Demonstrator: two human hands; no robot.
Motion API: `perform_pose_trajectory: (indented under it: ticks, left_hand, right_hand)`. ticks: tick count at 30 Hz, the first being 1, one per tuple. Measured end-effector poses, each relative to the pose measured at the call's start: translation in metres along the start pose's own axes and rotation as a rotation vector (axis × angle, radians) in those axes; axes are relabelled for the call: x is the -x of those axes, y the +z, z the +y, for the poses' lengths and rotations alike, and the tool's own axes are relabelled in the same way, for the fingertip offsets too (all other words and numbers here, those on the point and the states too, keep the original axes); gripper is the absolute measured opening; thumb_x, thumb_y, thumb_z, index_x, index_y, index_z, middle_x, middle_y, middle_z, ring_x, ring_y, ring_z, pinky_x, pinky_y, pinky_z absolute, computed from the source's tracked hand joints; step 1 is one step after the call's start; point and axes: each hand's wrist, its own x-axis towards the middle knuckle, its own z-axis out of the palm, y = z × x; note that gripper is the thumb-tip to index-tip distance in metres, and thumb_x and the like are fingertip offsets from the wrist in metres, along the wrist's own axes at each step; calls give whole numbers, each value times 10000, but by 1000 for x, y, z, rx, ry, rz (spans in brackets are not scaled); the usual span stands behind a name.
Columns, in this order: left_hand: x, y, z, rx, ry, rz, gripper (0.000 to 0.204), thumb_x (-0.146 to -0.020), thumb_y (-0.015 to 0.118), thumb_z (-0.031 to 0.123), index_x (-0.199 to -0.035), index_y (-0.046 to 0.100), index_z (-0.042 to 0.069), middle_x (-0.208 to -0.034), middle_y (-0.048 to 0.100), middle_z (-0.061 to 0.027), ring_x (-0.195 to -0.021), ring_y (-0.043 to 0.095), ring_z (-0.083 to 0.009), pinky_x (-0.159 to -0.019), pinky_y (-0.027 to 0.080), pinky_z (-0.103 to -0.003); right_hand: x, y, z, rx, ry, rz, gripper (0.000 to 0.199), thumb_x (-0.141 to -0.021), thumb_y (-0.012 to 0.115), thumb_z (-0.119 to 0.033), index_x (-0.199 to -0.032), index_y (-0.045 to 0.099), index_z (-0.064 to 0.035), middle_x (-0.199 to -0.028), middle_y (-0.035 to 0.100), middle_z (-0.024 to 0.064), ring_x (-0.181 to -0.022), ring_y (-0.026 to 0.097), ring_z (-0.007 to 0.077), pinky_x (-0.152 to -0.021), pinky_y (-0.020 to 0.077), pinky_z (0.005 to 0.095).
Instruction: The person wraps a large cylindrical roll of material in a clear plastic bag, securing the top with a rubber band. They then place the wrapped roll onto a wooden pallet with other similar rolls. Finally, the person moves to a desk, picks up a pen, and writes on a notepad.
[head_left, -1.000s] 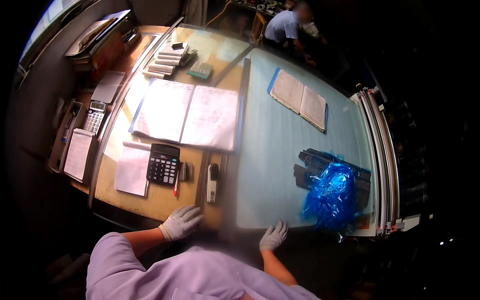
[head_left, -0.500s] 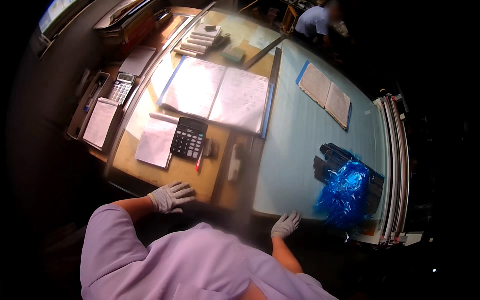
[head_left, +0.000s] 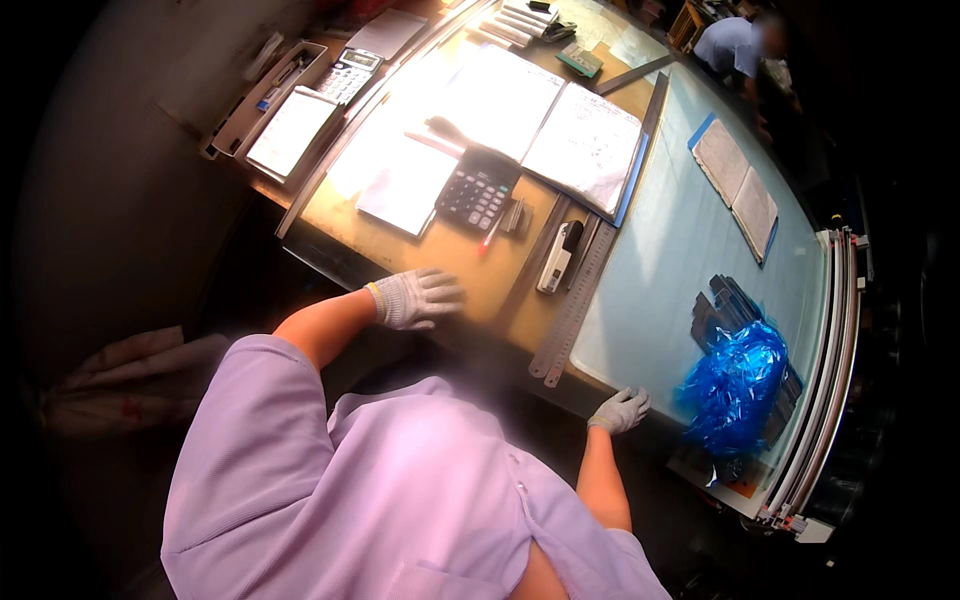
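Observation:
My left hand, in a pale knit glove, rests with spread fingers at the near edge of the yellowish tabletop. Beyond it lie a black calculator, a red pen and a white notepad. My right hand, gloved alike, touches the front edge of the pale blue-green surface, its fingers extended and nothing in them. Between the hands, farther in, are a white and black stapler and a steel ruler. An open ledger spreads beyond the calculator.
Crumpled blue plastic film lies on dark strips at right, beside long metal rails. A second open notebook is farther back. A grey calculator and a tray sit at far left. A person bends at the back.
The view has turned, so the table and its things appear shifted up and to the right. Both hands stay at the table's near edge, still holding nothing.

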Motion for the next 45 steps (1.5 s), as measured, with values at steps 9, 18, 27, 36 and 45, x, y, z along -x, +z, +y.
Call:
perform_pose_trajectory:
  ticks: [9, 18, 27, 36, 45]
  left_hand:
    - [8, -10, 4, -53, -2, 302, 510, -746, 693, 239, -1220, 579, 92, -1327, 542, -150, -1215, 531, -357, -999, 444, -487]
    - [116, -40, -94, -165, -550, 491, 773, -791, 725, 281, -1461, 390, 91, -1499, 366, -174, -1358, 364, -393, -1116, 319, -499]
    - [124, -71, -192, 20, -534, 373, 611, -903, 617, 346, -1445, 426, 137, -1501, 357, -200, -1344, 365, -415, -1132, 288, -504]
    - [167, -68, -159, -5, -378, 225, 593, -872, 628, 347, -1390, 484, 99, -1484, 420, -125, -1343, 397, -376, -1121, 308, -503]
    - [157, -76, -162, 46, -338, 146, 702, -835, 660, 373, -1419, 434, 57, -1531, 360, -128, -1365, 378, -376, -1134, 291, -508]
  right_hand:
    - [42, 15, -293, -794, -614, -304, 119, -828, 693, -95, -836, 612, -8, -837, 589, 172, -786, 593, 341, -738, 470, 414]
    - [80, 23, -363, -330, -283, -404, 437, -812, 719, -105, -1200, 520, -74, -912, 669, 186, -868, 664, 368, -782, 520, 456]
    - [129, -36, -377, 50, -272, -529, 578, -863, 634, -171, -1396, 417, -120, -1134, 617, 260, -972, 638, 445, -854, 512, 526]
    - [139, -40, -416, -982, -94, -520, 147, -938, 617, -88, -1071, 560, -58, -888, 689, 125, -694, 644, 151, -694, 543, 283]
    - [166, -6, -540, -1375, -346, -747, 415, -1024, 479, -351, -1065, 637, 30, -878, 687, 114, -848, 649, 163, -754, 511, 293]
